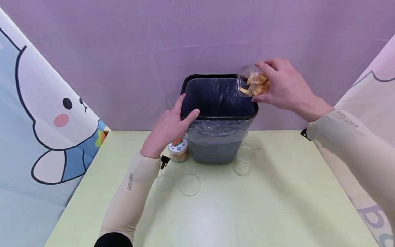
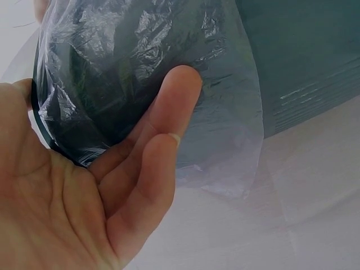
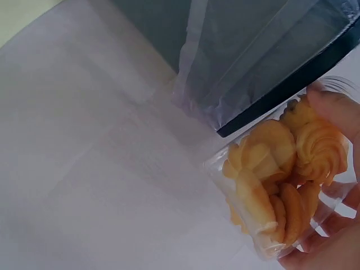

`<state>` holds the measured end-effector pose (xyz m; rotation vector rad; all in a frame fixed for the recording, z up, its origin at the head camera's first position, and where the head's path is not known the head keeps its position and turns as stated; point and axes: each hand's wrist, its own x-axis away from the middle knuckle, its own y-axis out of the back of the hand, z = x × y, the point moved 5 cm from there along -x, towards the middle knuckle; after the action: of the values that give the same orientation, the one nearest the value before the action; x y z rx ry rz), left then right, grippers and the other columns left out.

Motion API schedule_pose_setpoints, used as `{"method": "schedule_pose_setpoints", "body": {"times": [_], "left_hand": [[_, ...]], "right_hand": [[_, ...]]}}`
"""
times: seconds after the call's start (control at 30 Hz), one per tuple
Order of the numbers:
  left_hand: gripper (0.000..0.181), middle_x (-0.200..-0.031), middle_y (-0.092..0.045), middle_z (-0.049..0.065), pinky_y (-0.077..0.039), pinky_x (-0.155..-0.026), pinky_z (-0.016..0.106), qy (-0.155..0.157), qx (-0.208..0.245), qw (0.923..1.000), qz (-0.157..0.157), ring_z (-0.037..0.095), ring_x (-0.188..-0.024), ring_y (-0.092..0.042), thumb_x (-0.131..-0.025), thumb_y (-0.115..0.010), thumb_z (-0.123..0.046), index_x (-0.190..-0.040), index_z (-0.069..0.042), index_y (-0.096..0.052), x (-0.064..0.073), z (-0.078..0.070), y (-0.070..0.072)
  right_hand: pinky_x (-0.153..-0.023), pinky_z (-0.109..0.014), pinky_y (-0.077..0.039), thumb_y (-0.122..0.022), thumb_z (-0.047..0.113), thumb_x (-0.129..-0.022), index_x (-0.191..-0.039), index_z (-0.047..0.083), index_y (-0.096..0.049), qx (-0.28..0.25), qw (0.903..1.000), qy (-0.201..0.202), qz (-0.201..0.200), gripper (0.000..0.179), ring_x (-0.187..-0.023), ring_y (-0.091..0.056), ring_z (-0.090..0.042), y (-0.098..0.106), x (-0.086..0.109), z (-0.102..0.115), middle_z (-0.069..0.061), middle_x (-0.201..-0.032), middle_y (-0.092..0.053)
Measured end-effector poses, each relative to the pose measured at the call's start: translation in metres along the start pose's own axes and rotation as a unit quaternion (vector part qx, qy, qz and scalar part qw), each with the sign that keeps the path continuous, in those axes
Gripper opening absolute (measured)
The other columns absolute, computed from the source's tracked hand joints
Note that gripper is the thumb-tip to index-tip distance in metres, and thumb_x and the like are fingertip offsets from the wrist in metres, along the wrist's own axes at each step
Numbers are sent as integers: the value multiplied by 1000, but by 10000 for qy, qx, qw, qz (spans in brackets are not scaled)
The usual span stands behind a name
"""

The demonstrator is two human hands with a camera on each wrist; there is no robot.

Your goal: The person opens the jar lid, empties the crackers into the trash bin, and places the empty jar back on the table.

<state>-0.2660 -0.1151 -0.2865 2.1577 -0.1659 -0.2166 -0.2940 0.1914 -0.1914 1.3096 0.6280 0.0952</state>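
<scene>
Beige sleeves (image 1: pixel 355 144) printed with "Lets Slim" reach in from the lower left and lower right of the head view. At the centre of that frame, the left hand (image 1: pixel 169 125) grips the near left corner of a grey trash bin (image 1: pixel 213 151), thumb and index finger lying over its black rim (image 1: pixel 222 118); the left wrist view shows other fingers underneath, against the outside of the clear plastic liner (image 1: pixel 219 132). Right of upper centre, the right hand (image 1: pixel 284 80) holds a clear plastic jar (image 1: pixel 243 73), fingers and thumb spread around its sides. This jar is tilted, its mouth facing left over the right edge of the bin, and golden cookies (image 1: pixel 257 86) lie inside; the right wrist view shows that at least one has a piped swirl. Below the left hand, a jar with a white printed top (image 1: pixel 178 146) stands just beside the bin, with another see-through jar (image 1: pixel 242 163) near the bin's lower right. Two clear round lids (image 1: pixel 190 184) lie apart left of lower centre on the pale yellow-green table (image 1: pixel 234 212). Purple cloth (image 1: pixel 123 51) fills the upper frame, and a cartoon-printed sheet (image 1: pixel 46 130) covers the left.
</scene>
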Motion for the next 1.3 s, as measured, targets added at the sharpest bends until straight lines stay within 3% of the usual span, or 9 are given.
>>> {"method": "schedule_pose_setpoints", "body": {"times": [0.23, 0.47, 0.7, 1.0, 1.3], "left_hand": [[96, -56, -54, 8, -44, -56, 41, 56, 45, 10000, 27, 26, -50, -55, -84, -26, -88, -160, -34, -5, 0, 0, -1], [96, -57, -54, 9, -44, -54, 41, 69, 14, 10000, -18, 26, -50, -55, -84, -26, -88, -160, -34, -5, 1, 1, -2], [95, -60, -56, 10, -45, -62, 40, 46, 1, 10000, -78, 24, -56, -57, -84, -25, -88, -160, -34, -5, 0, 0, -2], [96, -61, -57, 10, -45, -58, 41, 80, -91, 9999, -27, 22, -59, -59, -83, -23, -89, -160, -36, -4, -2, 0, -3], [95, -61, -58, 10, -45, -58, 41, 105, -99, 9999, -9, 23, -61, -60, -83, -24, -88, -160, -36, -4, -3, -1, -4]], "right_hand": [[-101, -63, -36, -92, 25, -69, -150, 5, -41, 588, 9966, 560, -132, 98, -121, -41, -48, 2, -5, 8, -25, -138, -46], [-102, -61, -36, -95, 15, -61, -143, 2, -48, 910, 9854, 1280, -651, 95, -116, -45, -49, 5, -5, 13, -27, -132, -51], [-104, -60, -35, -94, 12, -60, -141, 1, -50, 1105, 9781, 1576, -793, 93, -114, -46, -47, 5, -6, 15, -26, -130, -52], [-113, -61, -23, -94, 9, -60, -139, 1, -50, 1636, 9585, 2111, -1001, 91, -120, -45, -49, 3, -5, 19, -27, -129, -52], [-109, -61, -29, -85, 1, -67, -135, -1, -53, 1869, 9399, 2529, -1333, 75, -121, -46, -45, 3, -7, 21, -26, -126, -55]]}}
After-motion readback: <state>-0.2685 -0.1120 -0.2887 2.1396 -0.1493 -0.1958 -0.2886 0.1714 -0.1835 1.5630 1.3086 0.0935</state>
